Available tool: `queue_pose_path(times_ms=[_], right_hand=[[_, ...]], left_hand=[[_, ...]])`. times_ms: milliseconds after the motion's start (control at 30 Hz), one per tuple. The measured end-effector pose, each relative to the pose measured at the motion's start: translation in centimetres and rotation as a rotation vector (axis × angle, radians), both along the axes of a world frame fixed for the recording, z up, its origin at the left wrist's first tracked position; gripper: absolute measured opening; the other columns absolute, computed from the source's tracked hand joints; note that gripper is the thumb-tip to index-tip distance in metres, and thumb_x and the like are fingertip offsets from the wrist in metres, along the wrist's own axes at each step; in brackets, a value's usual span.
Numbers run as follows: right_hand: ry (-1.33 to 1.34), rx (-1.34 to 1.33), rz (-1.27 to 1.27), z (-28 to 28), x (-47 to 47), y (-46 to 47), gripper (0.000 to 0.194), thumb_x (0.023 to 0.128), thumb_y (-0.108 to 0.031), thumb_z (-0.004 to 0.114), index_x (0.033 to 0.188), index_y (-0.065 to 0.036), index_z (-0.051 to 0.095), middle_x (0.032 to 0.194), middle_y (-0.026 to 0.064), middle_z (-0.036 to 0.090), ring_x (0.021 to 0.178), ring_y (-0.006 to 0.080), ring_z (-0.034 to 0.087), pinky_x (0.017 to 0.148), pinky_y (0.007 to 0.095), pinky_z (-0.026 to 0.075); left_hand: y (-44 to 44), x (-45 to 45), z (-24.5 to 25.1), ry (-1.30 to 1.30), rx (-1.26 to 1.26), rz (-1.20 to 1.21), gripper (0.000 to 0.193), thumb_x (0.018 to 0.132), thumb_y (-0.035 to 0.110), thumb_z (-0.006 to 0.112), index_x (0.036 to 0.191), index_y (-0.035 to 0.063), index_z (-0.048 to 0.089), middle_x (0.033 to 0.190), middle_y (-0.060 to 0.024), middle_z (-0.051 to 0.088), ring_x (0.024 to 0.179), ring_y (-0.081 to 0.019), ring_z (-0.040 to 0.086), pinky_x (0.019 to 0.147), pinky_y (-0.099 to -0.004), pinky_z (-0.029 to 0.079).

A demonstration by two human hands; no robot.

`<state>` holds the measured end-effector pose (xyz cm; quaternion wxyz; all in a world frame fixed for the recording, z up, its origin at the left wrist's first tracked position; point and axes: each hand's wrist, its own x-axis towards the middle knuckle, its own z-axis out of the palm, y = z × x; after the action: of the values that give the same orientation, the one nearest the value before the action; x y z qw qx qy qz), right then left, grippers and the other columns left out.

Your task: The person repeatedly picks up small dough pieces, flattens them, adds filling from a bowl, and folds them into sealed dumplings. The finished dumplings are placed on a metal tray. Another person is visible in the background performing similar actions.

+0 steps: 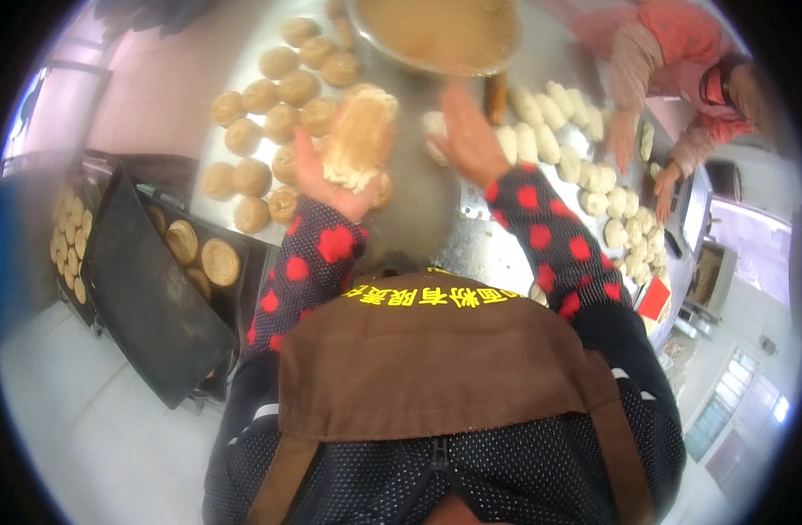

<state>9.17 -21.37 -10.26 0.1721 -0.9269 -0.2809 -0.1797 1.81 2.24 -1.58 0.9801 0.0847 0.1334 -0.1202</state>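
Observation:
My left hand [319,174] holds up a flattened, ruffle-edged strip of dough [363,134] smeared with brown paste. The paste also fills a large metal bowl [440,29] at the far side of the worktop. Blurred, my right hand [470,134] stretches toward the near rim of that bowl; its fingertips are too smeared to read. Close against its thumb side is a pale lump of dough [435,136], and whether the hand touches it cannot be told. Round brown-tinted dough pieces [298,87] lie in loose rows around and behind my left hand.
Pale dough rolls [535,141] line the worktop [414,216] at the right, near a wooden rolling pin [496,98]. A co-worker's hands [621,141] rest beyond them. At the lower left, an oven with a raised black lid [155,289] holds round flatbreads [220,262].

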Motion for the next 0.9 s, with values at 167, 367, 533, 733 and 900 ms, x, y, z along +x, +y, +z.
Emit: queue_pose_path(times_ms=[167,367,533,733,900], right_hand=[[0.807,0.605,-0.099,4.7,-3.8,0.0,0.037,0.096,-0.025,0.056,0.126,-0.003,0.056,0.126,0.0141,0.058,0.11,0.026,0.059,0.092,0.0385,0.051],[1.387,0.935,-0.069,10.6,-2.5,0.4,0.036,0.096,-0.031,0.057,0.117,-0.002,0.062,0.109,0.0079,0.064,0.092,0.0189,0.063,0.08,0.0316,0.055],[1.139,0.567,-0.018,14.4,-3.5,1.5,0.036,0.097,-0.03,0.056,0.121,-0.003,0.06,0.104,0.0088,0.065,0.091,0.0167,0.065,0.082,0.0309,0.055],[1.12,0.494,0.04,18.0,-3.7,3.9,0.027,0.091,-0.027,0.064,0.106,-0.005,0.069,0.089,0.0066,0.068,0.081,0.0129,0.064,0.068,0.0294,0.055],[0.862,0.307,0.123,22.7,-4.1,5.2,0.022,0.09,-0.019,0.064,0.106,-0.005,0.07,0.089,0.0053,0.068,0.08,0.0114,0.064,0.072,0.0286,0.053]], left_hand=[[-1.0,-0.1,0.5,0.003,-0.047,-0.126,0.077,0.097,0.061,0.031,0.145,0.0007,0.037,0.145,-0.0187,0.043,0.131,-0.0334,0.045,0.108,-0.0423,0.039],[-3.9,-1.3,1.4,-0.159,-0.009,-0.351,0.076,0.099,0.058,0.031,0.148,-0.0006,0.028,0.148,-0.0169,0.04,0.131,-0.0298,0.045,0.11,-0.0397,0.036],[-3.1,-2.1,2.0,-0.115,0.161,-0.32,0.071,0.1,0.057,0.029,0.15,0.0056,0.027,0.148,-0.0142,0.04,0.129,-0.0282,0.047,0.106,-0.041,0.04],[-2.1,-2.4,1.8,-0.194,0.074,-0.399,0.072,0.099,0.061,0.026,0.149,0.0091,0.03,0.145,-0.0119,0.044,0.128,-0.027,0.048,0.102,-0.0449,0.044],[-1.1,-2.9,1.2,-0.044,0.109,-0.317,0.074,0.098,0.063,0.023,0.149,0.0099,0.03,0.143,-0.0141,0.045,0.13,-0.0296,0.045,0.105,-0.054,0.038]])
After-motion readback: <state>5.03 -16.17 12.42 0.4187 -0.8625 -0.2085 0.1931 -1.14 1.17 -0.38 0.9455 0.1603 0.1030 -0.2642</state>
